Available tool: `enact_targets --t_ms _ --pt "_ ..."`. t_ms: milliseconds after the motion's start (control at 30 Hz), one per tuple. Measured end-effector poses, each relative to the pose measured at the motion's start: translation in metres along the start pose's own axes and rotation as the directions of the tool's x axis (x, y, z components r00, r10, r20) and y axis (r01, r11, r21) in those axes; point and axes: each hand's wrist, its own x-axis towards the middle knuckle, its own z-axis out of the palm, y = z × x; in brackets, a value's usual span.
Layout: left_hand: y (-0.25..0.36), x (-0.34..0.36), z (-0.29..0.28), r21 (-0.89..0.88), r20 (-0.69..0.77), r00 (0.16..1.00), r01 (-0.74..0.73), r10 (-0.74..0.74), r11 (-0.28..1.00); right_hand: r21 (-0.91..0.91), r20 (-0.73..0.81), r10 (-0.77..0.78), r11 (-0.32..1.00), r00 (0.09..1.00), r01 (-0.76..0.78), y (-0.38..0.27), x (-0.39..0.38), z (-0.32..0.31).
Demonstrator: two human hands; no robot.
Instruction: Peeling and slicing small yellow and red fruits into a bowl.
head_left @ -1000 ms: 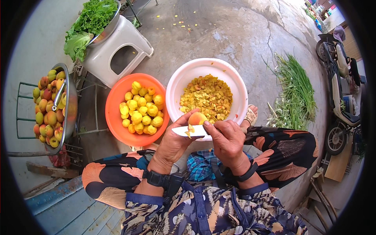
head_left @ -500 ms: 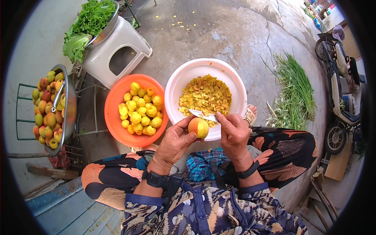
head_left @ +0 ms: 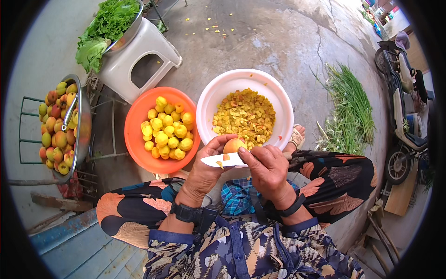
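Note:
My left hand grips a partly peeled apricot, orange-yellow with some red skin, over the near edge of a white basin. My right hand is closed around a knife, its handle hidden in the fingers. The knife's white blade points left below the apricot, and small bits of peel cling to it. Its thumb presses near the fruit. Inside the basin lies a heap of yellow and reddish peel pieces. To the left, an orange basin holds many peeled yellow apricots.
At far left a metal bowl holds unpeeled fruit and a metal-handled tool. A white stool bears a bowl of leafy lettuce. Green stalks lie on the floor at right, with a motorbike beyond.
The knife has swung from the apricot's far side to below it, now pointing left with peel on the blade. My right hand has moved left and nearer to me; the fruit has been turned.

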Motion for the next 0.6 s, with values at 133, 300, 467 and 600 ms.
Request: enact_targets --t_ms 133,300,467,600 --pt "-0.002 0.000 -0.002 0.051 0.000 1.000 -0.010 0.010 0.999 -0.017 0.008 0.002 1.000 1.000 -0.002 0.000 0.000 -0.001" --pt "-0.001 -0.001 -0.005 0.028 0.021 1.000 -0.009 0.009 1.000 -0.156 -0.036 0.153 0.975 0.988 -0.157 0.012 -0.003 -0.001" --pt "-0.001 0.001 0.000 0.031 0.039 0.997 -0.069 0.068 0.997 -0.035 -0.117 0.244 0.968 0.963 -0.250 0.021 -0.005 -0.003" --pt "0.006 0.001 0.004 0.023 -0.060 0.998 0.033 -0.031 0.999 -0.004 -0.048 0.074 0.997 0.996 -0.075 0.005 0.001 -0.004"
